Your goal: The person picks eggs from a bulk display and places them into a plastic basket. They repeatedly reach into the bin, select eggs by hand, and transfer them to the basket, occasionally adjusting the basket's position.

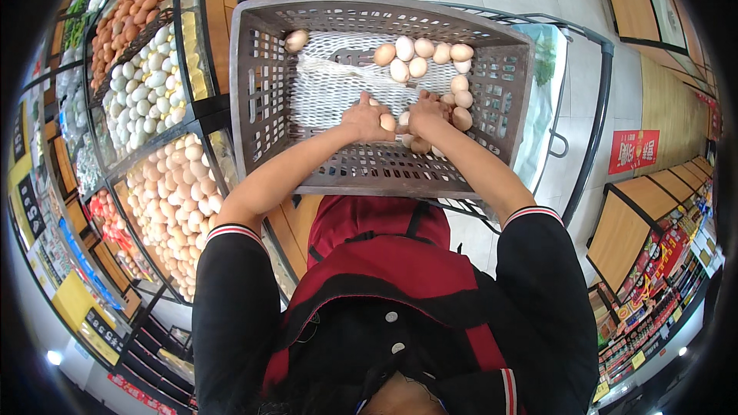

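Observation:
A brown plastic crate [380, 184] with slotted walls stands before me, its bottom lined with white netting [314, 95]. My left hand [366, 120] is down in the crate, curled around a light-brown egg [388, 122]; part of another egg shows by its fingers. Close to its right, my right hand [428, 113] reaches palm-down among eggs at the near right corner. Its fingertips are partly hidden, so whether it grips an egg is unclear. More eggs [417, 67] lie along the far and right sides. A single egg [297, 40] sits in the far left corner.
The crate rests on a dark metal cart [602, 86], with a pale bag [548, 98] beside its right wall. Display bins at left hold brown eggs [135, 6], pale eggs [147, 92] and light-brown eggs [176, 202]. Packaged goods [646, 294] line shelves at right.

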`<state>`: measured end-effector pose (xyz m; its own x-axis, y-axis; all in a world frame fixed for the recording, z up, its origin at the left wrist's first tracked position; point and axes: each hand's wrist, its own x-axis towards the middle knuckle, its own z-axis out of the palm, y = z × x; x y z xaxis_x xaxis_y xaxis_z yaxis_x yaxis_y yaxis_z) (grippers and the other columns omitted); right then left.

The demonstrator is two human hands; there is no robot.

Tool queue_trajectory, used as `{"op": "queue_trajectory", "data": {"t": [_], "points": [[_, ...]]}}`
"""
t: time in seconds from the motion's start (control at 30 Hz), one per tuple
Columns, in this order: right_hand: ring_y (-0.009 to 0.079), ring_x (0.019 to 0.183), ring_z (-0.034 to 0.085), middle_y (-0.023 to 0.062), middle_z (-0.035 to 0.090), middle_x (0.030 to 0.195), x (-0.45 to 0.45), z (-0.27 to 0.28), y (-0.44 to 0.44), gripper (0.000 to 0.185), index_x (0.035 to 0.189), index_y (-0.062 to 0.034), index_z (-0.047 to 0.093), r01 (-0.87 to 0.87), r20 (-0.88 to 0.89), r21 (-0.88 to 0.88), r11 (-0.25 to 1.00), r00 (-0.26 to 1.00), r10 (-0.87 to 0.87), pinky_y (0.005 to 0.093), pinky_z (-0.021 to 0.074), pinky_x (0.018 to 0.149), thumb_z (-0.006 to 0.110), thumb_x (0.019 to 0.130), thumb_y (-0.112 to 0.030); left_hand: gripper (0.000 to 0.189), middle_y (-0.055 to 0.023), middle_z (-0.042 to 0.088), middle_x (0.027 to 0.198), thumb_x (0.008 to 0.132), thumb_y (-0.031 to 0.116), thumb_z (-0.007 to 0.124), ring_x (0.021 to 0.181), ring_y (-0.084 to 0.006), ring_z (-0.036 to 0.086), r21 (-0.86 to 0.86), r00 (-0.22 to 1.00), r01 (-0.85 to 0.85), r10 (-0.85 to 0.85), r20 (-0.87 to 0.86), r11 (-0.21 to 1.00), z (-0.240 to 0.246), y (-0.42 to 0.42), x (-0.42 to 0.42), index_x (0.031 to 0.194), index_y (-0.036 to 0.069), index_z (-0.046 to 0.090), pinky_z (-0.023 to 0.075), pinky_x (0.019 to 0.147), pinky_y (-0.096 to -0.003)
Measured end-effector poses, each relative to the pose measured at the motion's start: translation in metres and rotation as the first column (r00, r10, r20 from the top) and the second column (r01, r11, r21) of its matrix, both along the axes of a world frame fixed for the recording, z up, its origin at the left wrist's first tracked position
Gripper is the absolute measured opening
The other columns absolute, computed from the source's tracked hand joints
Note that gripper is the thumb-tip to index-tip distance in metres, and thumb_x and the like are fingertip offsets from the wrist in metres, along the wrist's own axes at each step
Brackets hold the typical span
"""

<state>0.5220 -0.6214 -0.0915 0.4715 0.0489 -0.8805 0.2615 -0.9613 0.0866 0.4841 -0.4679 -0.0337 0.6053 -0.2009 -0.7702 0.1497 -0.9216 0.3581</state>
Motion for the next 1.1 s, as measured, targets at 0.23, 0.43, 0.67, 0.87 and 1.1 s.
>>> {"op": "queue_trajectory", "data": {"t": [0.23,0.43,0.67,0.87,1.1], "points": [[0.0399,0.129,0.038,0.0186,0.033,0.143,0.02,0.015,-0.016,0.088,0.133,-0.0057,0.047,-0.094,-0.113,0.167,0.981,0.987,0.114,0.0484,0.044,0.097,0.077,0.065,-0.052,0.078,-0.0224,0.058,0.117,0.061,0.06,0.066,0.124,-0.0365,0.04,-0.233,0.975,-0.221,0.206,-0.088,0.947,0.006,0.031,0.013,0.125,0.017,0.059,0.0415,0.101,-0.043],[0.0323,0.113,0.054,0.021,0.045,0.132,0.034,0.052,-0.021,0.079,0.127,-0.0165,0.06,-0.115,-0.179,0.271,0.956,0.969,0.168,0.0395,0.0472,0.092,0.069,0.063,-0.061,0.056,-0.0075,0.059,0.113,0.077,0.046,0.064,0.085,-0.0149,0.06,-0.326,0.668,-0.727,0.517,-0.535,0.604,0.015,0.034,0.007,0.121,0.014,0.056,0.0527,0.052,-0.0268],[0.0314,0.11,0.058,0.0187,0.045,0.137,0.04,0.052,-0.019,0.087,0.128,-0.0159,0.058,-0.252,-0.201,0.287,0.924,0.928,0.315,0.0373,0.0488,0.092,0.073,0.056,-0.063,0.045,-0.0038,0.055,0.107,0.085,0.046,0.057,0.094,-0.0141,0.057,-0.297,0.545,-0.816,0.486,-0.683,0.496,-0.004,0.001,0.012,0.119,0.017,0.052,0.0565,0.061,-0.0298],[0.0291,0.095,0.064,0.0173,0.046,0.136,0.059,0.055,-0.027,0.088,0.127,-0.013,0.058,-0.233,-0.356,0.317,0.919,0.869,0.343,0.0376,0.0555,0.069,0.086,0.05,-0.045,0.04,-0.004,0.053,0.117,0.088,0.045,0.052,0.103,-0.0183,0.056,-0.364,0.572,-0.791,0.382,-0.726,0.492,-0.021,-0.017,0.017,0.116,0.018,0.053,0.0573,0.074,-0.0366],[0.0254,0.086,0.065,0.0131,0.064,0.109,0.061,0.06,-0.031,0.075,0.124,-0.0116,0.059,-0.196,-0.3,0.422,0.885,0.892,0.34,0.0363,0.0545,0.068,0.08,0.059,-0.041,0.045,-0.0033,0.054,0.115,0.085,0.049,0.055,0.099,-0.017,0.057,-0.31,0.507,-0.847,0.48,-0.716,0.432,-0.026,-0.007,0.016,0.118,0.018,0.054,0.0576,0.072,-0.0337]]}}
